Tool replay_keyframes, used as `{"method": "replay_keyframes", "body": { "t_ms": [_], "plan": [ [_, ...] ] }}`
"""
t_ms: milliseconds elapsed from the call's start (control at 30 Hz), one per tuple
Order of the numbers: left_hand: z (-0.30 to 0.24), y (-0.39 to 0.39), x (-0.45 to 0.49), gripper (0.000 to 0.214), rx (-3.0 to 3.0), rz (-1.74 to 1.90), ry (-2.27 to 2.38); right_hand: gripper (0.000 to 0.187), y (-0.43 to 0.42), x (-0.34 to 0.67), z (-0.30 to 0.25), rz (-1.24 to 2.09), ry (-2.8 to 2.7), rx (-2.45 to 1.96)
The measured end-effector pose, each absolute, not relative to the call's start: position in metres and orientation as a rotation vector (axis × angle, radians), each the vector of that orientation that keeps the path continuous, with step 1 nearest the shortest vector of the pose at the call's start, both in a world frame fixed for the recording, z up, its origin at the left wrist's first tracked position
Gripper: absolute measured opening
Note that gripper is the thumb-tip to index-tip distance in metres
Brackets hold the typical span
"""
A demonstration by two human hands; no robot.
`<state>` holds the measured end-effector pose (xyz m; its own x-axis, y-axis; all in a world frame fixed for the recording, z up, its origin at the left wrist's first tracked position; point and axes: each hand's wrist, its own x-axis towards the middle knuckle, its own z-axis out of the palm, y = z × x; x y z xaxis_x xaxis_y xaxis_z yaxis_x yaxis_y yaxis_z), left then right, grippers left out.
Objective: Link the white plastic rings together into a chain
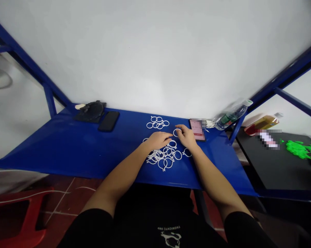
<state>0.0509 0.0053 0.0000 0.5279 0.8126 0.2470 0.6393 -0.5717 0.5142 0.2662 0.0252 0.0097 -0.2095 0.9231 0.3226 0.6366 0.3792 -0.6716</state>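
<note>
My right hand (pixel 187 136) pinches a white plastic curtain ring (pixel 174 132) between thumb and fingers, held above the blue table (pixel 75 148). Close by on its left is my left hand (pixel 159 139), fingers drawn together and pointing at the ring. Its fingertips are near the ring's left edge; what they hold, if anything, is hidden. Under and in front of both hands lies a loose pile of similar white rings (pixel 168 163) with small eyelets, partly covered by the left hand. Beyond the hands, several white rings (pixel 156 125) form a separate flat group.
A black phone (pixel 109 121) and a dark crumpled item (pixel 93 111) lie at the back left. At right are a lit phone (pixel 197 129), a white cable (pixel 210 123) and a tilted bottle (pixel 230 117). A black side table (pixel 279 168) bears bright green pieces (pixel 297 149).
</note>
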Motion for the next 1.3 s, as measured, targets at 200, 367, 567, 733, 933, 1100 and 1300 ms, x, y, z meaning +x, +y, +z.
{"method": "replay_keyframes", "body": {
  "t_ms": [200,367,567,733,933,1100,1300],
  "plan": [
    [0.008,0.001,0.051,0.035,2.423,1.126,1.168,0.039,0.028,0.261,0.006,0.873,-1.808,-1.239],
    [0.008,0.0,0.051,0.036,2.564,1.058,0.987,0.045,0.026,0.257,0.002,1.052,-1.784,-1.134],
    [0.004,0.005,0.053,0.022,2.521,1.133,1.171,0.054,0.026,0.255,0.002,1.099,-1.689,-1.071],
    [0.008,0.006,0.049,0.023,2.306,1.181,1.435,0.055,0.026,0.257,0.002,1.057,-1.618,-1.071],
    [0.006,0.008,0.049,0.024,2.351,1.072,1.418,0.039,0.021,0.256,0.002,0.754,-1.748,-1.117],
    [0.002,0.007,0.053,0.028,2.474,0.93,1.34,0.037,0.017,0.255,0.009,0.645,-1.8,-1.09],
    [0.003,0.007,0.052,0.018,2.417,1.019,1.296,0.036,0.015,0.255,0.012,0.525,-1.89,-1.104]
  ]
}}
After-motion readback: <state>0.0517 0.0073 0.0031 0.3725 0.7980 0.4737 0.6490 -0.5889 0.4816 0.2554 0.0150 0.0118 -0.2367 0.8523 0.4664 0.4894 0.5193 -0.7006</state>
